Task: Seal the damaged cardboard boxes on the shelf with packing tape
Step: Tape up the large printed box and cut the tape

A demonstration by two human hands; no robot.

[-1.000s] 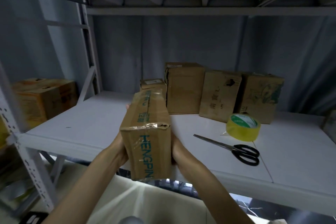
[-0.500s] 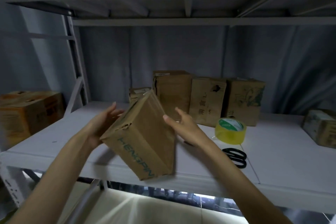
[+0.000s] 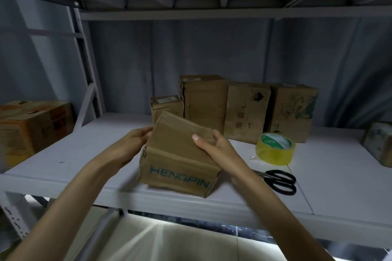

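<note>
Head view: your left hand (image 3: 135, 144) and right hand (image 3: 214, 146) grip the HENGPIN box (image 3: 180, 154) from both sides near the front edge of the shelf (image 3: 84, 154). Seat it flat with the damaged seam up before reaching for the tape roll (image 3: 275, 148) and scissors (image 3: 277, 180), 2 tools lying beside your right hand.

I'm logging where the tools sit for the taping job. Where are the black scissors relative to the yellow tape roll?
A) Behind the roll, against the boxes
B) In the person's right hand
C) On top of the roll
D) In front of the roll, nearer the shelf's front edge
D: the black scissors lie flat on the shelf, nearer its front edge than the yellow tape roll.
</note>
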